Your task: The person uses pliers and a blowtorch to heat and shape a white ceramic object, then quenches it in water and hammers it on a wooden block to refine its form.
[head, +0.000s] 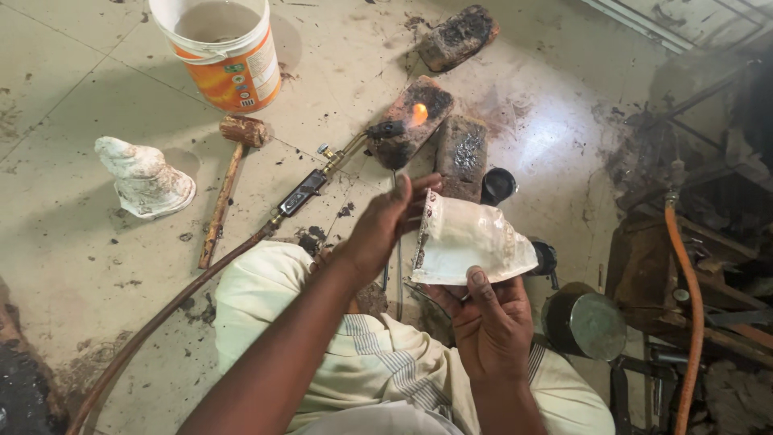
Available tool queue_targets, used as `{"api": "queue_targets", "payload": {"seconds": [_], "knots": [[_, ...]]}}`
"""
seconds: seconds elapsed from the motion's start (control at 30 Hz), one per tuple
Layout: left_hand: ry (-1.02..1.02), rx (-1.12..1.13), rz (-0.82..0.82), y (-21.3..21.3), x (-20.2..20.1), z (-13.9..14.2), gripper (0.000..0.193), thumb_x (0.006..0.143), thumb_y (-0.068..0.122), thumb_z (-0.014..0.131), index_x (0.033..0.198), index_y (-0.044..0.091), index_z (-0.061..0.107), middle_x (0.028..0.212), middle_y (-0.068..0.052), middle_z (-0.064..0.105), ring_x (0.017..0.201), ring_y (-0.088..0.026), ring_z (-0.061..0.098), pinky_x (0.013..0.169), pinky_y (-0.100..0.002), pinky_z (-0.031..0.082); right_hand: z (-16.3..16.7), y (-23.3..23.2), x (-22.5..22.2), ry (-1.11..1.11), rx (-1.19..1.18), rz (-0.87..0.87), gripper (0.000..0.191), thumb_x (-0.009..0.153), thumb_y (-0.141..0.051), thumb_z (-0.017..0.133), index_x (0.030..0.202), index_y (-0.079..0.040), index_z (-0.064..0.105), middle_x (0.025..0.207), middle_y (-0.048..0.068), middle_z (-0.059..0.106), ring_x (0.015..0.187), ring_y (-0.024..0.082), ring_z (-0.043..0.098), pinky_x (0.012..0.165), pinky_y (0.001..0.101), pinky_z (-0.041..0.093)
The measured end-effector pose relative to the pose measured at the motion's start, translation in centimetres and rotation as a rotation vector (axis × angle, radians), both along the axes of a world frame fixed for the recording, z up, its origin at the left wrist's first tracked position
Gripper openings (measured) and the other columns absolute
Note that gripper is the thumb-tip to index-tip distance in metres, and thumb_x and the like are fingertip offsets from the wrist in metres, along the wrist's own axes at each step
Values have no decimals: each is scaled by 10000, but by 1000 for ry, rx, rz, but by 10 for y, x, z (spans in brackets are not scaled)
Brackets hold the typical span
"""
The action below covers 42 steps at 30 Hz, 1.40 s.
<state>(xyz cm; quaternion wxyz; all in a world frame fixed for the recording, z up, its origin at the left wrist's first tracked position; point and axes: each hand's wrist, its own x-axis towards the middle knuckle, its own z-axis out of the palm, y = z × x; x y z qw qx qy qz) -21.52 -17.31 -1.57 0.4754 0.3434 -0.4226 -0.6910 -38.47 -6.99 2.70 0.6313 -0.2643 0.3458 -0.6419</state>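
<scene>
The right hand [491, 322] holds a white plastic pouch [471, 238] from below, fingers closed round its bottom w/ thumb pressed on the front, so the mouth stays up. The left hand [386, 221] pinches the pouch's torn top edge, probably to open it. Both are over the person's knee in pale cloth [362, 354]. Just beyond, on the floor [80, 266], a torch [354, 149] lies w/ its flame [419, 113] on a burnt brick [415, 117], away from the hands. A wooden mallet [229, 181] and white plaster lump [143, 179] are further left; an orange bucket [225, 52] is toward the floor's far edge.
</scene>
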Motion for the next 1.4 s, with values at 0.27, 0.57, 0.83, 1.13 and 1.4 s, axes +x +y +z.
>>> {"api": "queue_targets", "payload": {"seconds": [0.27,0.57,0.83,1.13,1.4], "knots": [[97,93,111,20,-12,14,698,1020,579,416,1477,69,548,1441,-136,626,1333,-219,584,1126,-336,427,8,7,13,-12,10,-4,441,1000,-44,598,1398,41,428,1286,192,632,1102,312,700,929,539,610],[83,117,204,32,-22,23,640,1028,534,418,1450,75,565,1443,-113,619,1331,-197,569,1115,-320,416,12,15,10,-51,-7,-2,472,1006,-55,602,1435,27,421,1312,189,627,1133,312,684,962,549,595],[-59,79,255,46,-19,51,681,1016,573,368,1473,98,537,1458,-113,598,1359,-219,551,1131,-334,384,13,21,4,-57,-1,3,477,1006,-60,596,1445,13,425,1337,187,624,1152,315,681,946,542,591],[-206,-182,389,58,-18,64,657,1080,525,311,1492,50,500,1503,-161,564,1411,-272,530,1169,-371,373,13,26,-2,-75,-27,63,448,1029,-52,542,1451,34,417,1360,218,607,1152,312,685,938,525,609],[-291,-369,478,66,-14,72,591,1139,437,278,1487,10,493,1483,-193,552,1411,-313,540,1184,-400,394,10,29,-4,-153,-106,125,439,1074,-18,564,1478,57,407,1316,232,622,1118,319,703,929,528,616]]}}
